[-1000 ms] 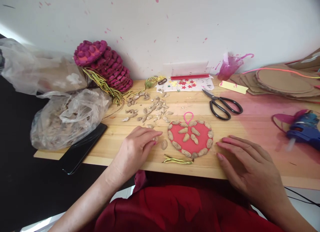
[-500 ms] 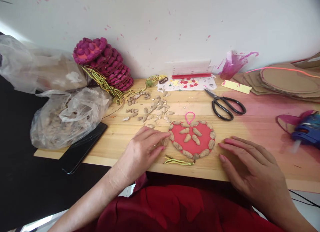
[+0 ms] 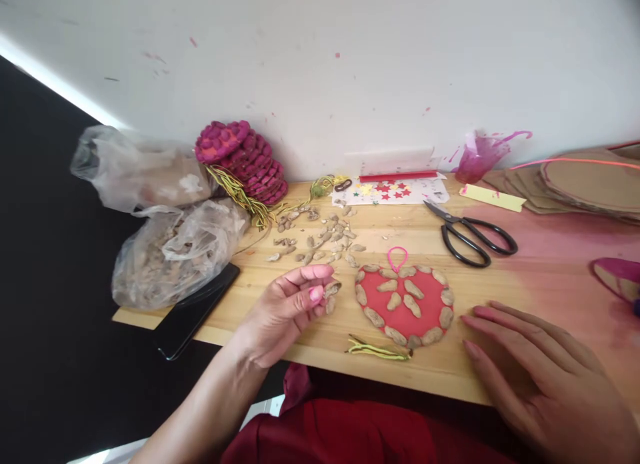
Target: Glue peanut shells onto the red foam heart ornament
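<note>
A red heart (image 3: pixel 380 302) edged with peanut shells lies on the wooden table, a pink loop (image 3: pixel 398 258) at its top and several shells across its middle. Left of it, my left hand (image 3: pixel 287 307) is closed, pinching a peanut shell (image 3: pixel 332 289) between thumb and fingers; a second shell seems to show just below. My right hand (image 3: pixel 543 364) rests on the table right of the heart, fingers stretched out and holding nothing. Below the heart lies a small bundle of yellow-green cords (image 3: pixel 379 350). Loose peanut shells (image 3: pixel 327 237) are scattered behind my left hand.
Black-handled scissors (image 3: pixel 475 236) lie behind the heart, near paper with star stickers (image 3: pixel 390 192). Plastic bags (image 3: pixel 177 251), a phone (image 3: pixel 197 311) and a stack of magenta shell-covered pieces (image 3: pixel 245 161) stand left. Cardboard pieces (image 3: pixel 590 184) and a pink-stained cup (image 3: pixel 475 157) are at right.
My left hand has turned palm up and lifted off the table, now showing a peanut shell in its pinch. The view has shifted; my right hand stays beside the heart.
</note>
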The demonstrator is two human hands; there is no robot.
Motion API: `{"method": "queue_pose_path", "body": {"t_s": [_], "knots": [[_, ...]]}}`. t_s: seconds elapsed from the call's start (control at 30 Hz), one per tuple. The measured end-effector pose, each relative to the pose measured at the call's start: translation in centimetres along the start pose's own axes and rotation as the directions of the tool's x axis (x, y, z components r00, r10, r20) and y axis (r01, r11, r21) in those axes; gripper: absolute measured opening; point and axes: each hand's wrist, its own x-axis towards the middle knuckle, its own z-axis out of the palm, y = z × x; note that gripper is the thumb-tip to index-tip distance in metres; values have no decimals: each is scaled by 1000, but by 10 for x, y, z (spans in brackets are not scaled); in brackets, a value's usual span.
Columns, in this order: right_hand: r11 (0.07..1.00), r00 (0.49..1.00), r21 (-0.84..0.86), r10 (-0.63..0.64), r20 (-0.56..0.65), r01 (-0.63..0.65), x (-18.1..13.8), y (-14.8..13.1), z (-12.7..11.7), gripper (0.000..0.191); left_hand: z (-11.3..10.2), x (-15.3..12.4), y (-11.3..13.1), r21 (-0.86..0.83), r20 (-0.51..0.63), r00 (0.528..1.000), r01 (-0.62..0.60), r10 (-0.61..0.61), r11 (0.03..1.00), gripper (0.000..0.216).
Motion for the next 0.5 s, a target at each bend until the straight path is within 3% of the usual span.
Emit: {"method": "queue_pose_path", "body": {"t_s": [0.1,0.2,0.37,0.5], "knots": [[1000,999,-1,-19,-31,19,-3,5,5,29,0,1,-1,-312,-8,991,125,-134,942,40],[1000,999,-1,-10,-39,10,-3,5,7,28,3,1,-1,-488,-3,980,170,-197,856,39],[1000,1000,-2,2,-4,-2,-2,3,6,28,9,-1,4,-557,-25,977,164,-213,814,37],[1000,1000,-4,-1,4,1,-2,2,5,29,10,-4,3,-429,-67,988,98,-140,898,36]]}}
